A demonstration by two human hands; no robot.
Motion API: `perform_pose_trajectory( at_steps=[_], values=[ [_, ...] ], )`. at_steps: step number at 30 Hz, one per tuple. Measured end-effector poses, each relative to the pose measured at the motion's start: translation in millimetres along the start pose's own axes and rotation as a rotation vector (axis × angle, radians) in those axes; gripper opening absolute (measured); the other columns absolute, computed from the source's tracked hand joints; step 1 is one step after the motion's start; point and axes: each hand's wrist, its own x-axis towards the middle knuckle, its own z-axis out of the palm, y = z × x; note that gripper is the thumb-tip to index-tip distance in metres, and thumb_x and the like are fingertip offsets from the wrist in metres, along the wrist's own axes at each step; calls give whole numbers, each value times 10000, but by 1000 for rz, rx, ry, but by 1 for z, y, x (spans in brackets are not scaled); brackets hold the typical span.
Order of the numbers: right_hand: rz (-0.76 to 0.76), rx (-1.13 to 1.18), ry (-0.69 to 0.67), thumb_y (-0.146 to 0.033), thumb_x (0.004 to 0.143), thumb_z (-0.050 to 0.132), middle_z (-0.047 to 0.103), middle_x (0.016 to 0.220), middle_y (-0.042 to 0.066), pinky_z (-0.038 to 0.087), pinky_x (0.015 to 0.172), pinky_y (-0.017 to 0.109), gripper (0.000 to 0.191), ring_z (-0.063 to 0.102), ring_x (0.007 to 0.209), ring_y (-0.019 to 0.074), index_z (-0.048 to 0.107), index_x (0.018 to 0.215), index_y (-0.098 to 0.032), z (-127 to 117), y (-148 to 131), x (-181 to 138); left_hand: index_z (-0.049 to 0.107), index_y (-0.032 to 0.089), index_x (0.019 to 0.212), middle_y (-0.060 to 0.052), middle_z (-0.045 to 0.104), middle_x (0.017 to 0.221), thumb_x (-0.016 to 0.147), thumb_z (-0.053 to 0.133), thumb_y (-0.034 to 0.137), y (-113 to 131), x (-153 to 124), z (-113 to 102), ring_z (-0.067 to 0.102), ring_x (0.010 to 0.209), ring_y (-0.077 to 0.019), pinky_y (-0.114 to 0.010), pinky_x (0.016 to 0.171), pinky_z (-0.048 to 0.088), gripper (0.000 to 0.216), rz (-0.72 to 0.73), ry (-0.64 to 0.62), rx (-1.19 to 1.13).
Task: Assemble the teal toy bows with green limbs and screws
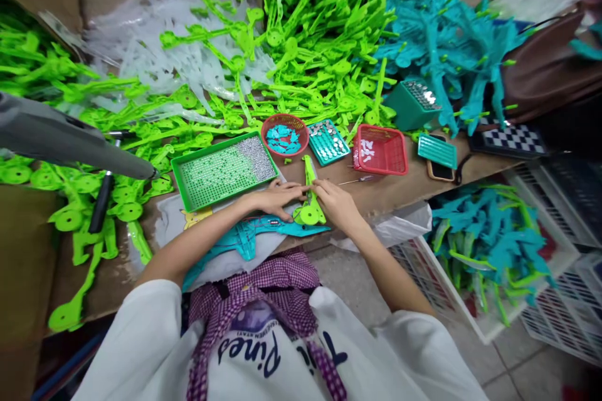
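Lime-green plastic part (pixel 310 213) sits by the surface (pixel 385 194)'s near edge, probably so both hands can steady it: left hand (pixel 277 198) fingers spread, right hand (pixel 335 203) bunched, can't tell if pinching.

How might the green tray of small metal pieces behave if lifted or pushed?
The green tray would probably feel heavier at its right end, where the metal pieces are heaped. Those loose pieces might spill if the shallow tray tilts. Its broad, low shape suggests rolling is unlikely.
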Motion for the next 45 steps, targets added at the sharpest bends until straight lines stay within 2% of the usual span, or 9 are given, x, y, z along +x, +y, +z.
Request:
perform_pose_trajectory(
  at_steps=[6,13,17,24,34,38,41,43,45],
  values=[
    [102,89,-138,-41,907,444,674,1386,129,520,1081,408,471,660,1234,252,644,1314,-172,-20,-6,-1,225,323,1629,-109,199,1727,807,717,462,-2,2,1,181,1575,-374,-658,1227,58,968,11,18,-4],
    [588,246,6,-354,1010,475,742,1202,126,534,883,380,394,714,1024,268,652,1311,-170,-17,-9,40,366,263,1569,-127,182,1728,800,740,460,1,0,1,150,1583,-384,-665,1227,75,878,0,13,6],
    [713,165,-25,-378,1004,484,744,1195,108,499,832,360,355,694,1052,286,706,1221,-206,-13,-23,57,446,243,1510,-132,196,1724,813,730,456,1,0,1,166,1580,-378,-667,1229,61,783,0,10,30],
    [763,131,-55,-334,983,509,724,1261,89,488,824,349,402,682,1066,276,623,1358,-245,-10,-28,66,425,235,1525,-133,188,1726,821,714,468,-2,2,2,161,1581,-374,-647,1241,58,795,1,6,51],
    [783,86,-84,-315,972,533,720,1239,150,521,869,406,282,707,1077,310,714,1152,-196,-15,-32,74,452,232,1499,-131,223,1718,823,693,466,-3,2,3,175,1578,-364,-640,1239,59,754,14,18,58],
    [849,357,177,-342,893,607,782,994,110,524,910,403,197,733,961,268,695,980,-188,-12,-7,63,408,282,1539,-94,163,1737,811,698,424,0,0,1,177,1575,-377,-659,1231,52,797,27,19,25],
    [802,730,404,-464,846,634,774,905,77,550,802,345,293,729,841,216,639,963,-195,-6,8,52,322,299,1592,-96,221,1723,811,698,413,1,-2,-1,177,1575,-370,-672,1228,36,874,42,20,4],
    [744,890,402,-530,785,684,769,897,68,549,753,322,392,714,797,196,637,976,-191,-2,12,48,295,319,1603,-78,212,1727,808,706,429,2,-2,-1,171,1577,-365,-665,1234,27,902,51,24,-5],
    [738,881,346,-539,751,712,762,859,64,540,747,321,451,697,762,192,664,1006,-170,1,13,48,297,347,1598,-54,170,1738,800,720,438,2,-2,-2,168,1578,-363,-660,1238,35,908,48,29,-12]
  ],
)
